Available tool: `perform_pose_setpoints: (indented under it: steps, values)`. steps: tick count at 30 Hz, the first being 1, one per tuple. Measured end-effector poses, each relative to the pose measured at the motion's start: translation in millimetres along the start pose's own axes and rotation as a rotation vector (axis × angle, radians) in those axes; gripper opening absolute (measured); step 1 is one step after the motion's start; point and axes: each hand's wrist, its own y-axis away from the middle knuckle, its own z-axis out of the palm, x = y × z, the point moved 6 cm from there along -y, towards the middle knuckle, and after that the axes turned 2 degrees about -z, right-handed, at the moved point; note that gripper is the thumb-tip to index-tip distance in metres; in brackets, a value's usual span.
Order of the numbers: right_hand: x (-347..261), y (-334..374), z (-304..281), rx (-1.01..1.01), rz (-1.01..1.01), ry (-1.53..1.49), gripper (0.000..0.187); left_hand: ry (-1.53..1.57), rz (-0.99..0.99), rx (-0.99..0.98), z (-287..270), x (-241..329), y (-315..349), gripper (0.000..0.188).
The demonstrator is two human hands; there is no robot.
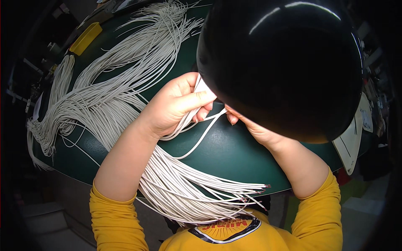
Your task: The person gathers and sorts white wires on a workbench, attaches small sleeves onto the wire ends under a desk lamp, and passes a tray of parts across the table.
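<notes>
My left hand (180, 102) is closed round a few white cables (181, 130), its thumb pressed over them beside the rim of a large glossy black dome (280, 75). Bright light falls on the fingers at that rim. My right hand (257, 129) is partly hidden under the dome; its visible fingertips pinch white cable close to my left hand. A thick bundle of white cables (176, 188) runs beneath my left forearm toward my body. Several of its ends show bare, copper-coloured tips near the table's front edge. What lies under the dome is hidden.
More white cables (134, 62) spread over the left and back of the dark green table (234, 154). A yellow tray (86, 38) stands at the far left. A pale board (351, 140) sits at the right edge. The black dome blocks the view at back right.
</notes>
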Motion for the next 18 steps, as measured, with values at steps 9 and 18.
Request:
perform_pose_setpoints:
  steps: [9, 18]
  values:
    - [-2, -2, 2, -0.071, -0.006, 0.077, 0.010, -0.155, -0.085, -0.053, 17, 6, 2, 0.017]
    - [5, 1, 0, -0.042, -0.039, -0.021, 0.012, -0.034, -0.068, -0.061, 12, 2, 1, 0.013]
